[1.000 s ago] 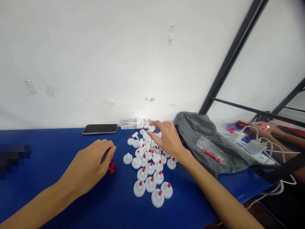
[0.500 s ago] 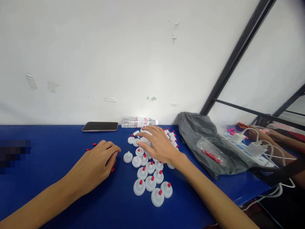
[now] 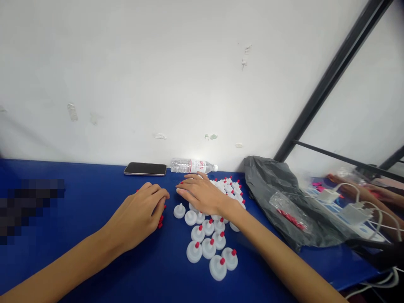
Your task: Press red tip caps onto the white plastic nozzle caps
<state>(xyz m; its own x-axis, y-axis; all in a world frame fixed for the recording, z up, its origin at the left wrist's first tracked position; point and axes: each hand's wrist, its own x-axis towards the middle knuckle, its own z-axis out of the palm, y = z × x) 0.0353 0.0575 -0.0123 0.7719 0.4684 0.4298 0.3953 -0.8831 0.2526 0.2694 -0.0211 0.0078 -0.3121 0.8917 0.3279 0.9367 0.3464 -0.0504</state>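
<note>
My left hand rests palm down on the blue table, fingers curled under and bunched together. Small red caps show beside its thumb; whatever lies within the fingers is hidden. To its right, my right hand lies flat over a cluster of white, round, nozzle-topped lids, fingers stretched out and pointing left. A red tip shows at its fingertips. Most lids in view carry a red cap on the nozzle, but one lid between the hands has a bare nozzle.
A phone and a clear plastic bottle lie along the wall. On the right are a grey plastic bag, a clear packet of red pieces and a power strip with cables. Another person's arm shows at far right.
The view has turned left, so everything appears farther right. My right hand has shifted left over the lids, and the loose white lids near its fingertips are out of sight.
</note>
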